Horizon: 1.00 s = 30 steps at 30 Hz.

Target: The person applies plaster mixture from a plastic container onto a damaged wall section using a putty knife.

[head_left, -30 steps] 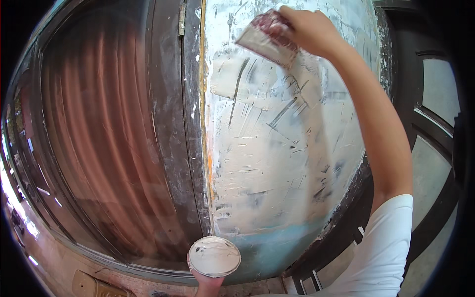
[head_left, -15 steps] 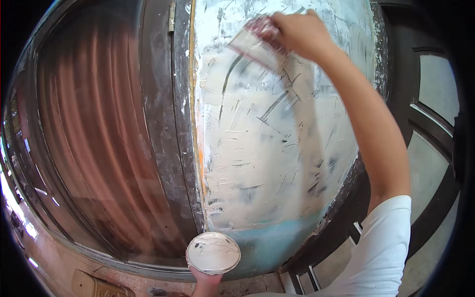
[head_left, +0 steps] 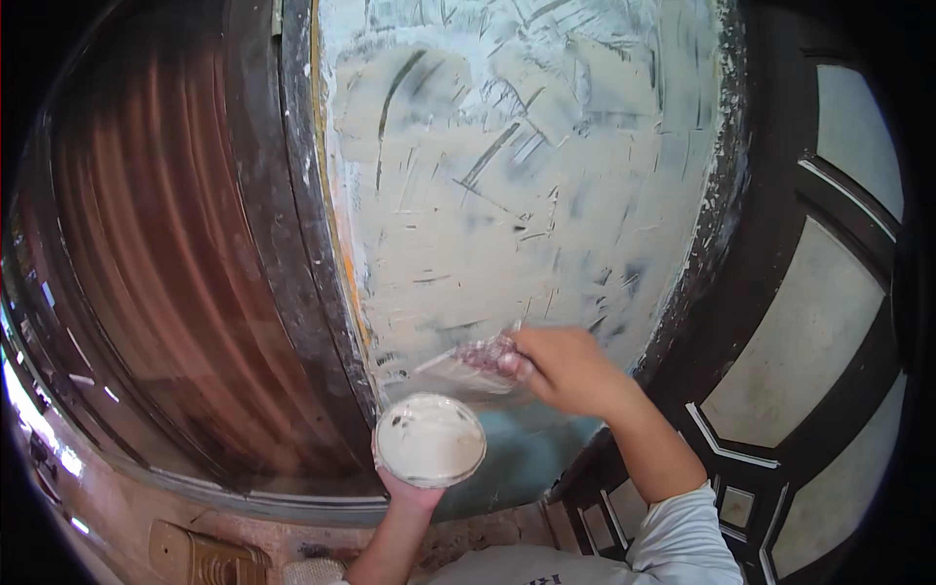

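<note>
My left hand [head_left: 413, 490] is closed around the underside of a round tub of off-white filler paste [head_left: 431, 441], held up in front of me. Small dark specks show on the paste. In my right hand [head_left: 561, 366] I grip a wide putty knife [head_left: 463, 369], its blade angled down and left, just above the tub's rim and apart from the paste. Motion blurs the tool a little. Behind both hands is a wall panel [head_left: 468, 253] smeared with off-white filler, with dark scrape marks and a bluish strip along its bottom.
A dark wooden frame [head_left: 283, 195] with glass and reddish-brown curtains [head_left: 166, 263] stands to the left. On the right is a dark door with pale panels [head_left: 799, 341]. A brown plastic stool [head_left: 200, 556] sits on the floor at lower left.
My right hand has come down from the upper panel with the putty knife to just above the tub. The tub appears slightly higher, and the view has shifted.
</note>
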{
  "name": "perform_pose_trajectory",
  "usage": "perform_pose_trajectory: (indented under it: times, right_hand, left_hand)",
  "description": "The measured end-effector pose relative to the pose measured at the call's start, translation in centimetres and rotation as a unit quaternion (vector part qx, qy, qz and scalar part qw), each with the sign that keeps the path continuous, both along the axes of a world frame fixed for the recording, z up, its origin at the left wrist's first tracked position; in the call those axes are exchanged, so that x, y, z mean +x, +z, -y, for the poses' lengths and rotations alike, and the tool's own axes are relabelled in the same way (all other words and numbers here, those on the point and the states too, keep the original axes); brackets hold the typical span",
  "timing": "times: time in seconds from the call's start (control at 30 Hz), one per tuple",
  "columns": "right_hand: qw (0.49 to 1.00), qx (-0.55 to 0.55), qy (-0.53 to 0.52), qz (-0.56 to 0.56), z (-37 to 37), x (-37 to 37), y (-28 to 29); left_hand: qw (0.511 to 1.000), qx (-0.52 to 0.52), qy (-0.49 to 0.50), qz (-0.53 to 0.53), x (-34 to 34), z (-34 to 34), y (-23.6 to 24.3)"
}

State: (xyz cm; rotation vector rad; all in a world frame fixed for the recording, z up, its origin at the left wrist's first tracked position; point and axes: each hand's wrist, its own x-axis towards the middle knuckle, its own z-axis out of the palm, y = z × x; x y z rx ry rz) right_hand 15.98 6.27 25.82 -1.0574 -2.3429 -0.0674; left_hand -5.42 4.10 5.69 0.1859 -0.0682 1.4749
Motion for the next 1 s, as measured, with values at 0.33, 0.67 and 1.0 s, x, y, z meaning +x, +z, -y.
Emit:
perform_pose_trajectory:
  times: [0.33,0.67,1.0]
  right_hand:
    - [0.969,0.018,0.219,0.112,0.3,7.4,-5.2]
    - [0.971,0.041,0.233,0.025,-0.2,10.8,-9.7]
    - [0.947,0.022,0.212,-0.24,-0.9,10.9,-11.7]
  left_hand:
    - [1.0,0.019,-0.013,0.003,6.9,-2.3,0.9]
    - [0.999,0.05,-0.018,0.006,13.1,-2.1,1.0]
    - [0.997,0.04,-0.009,0.059,13.8,-0.6,1.2]
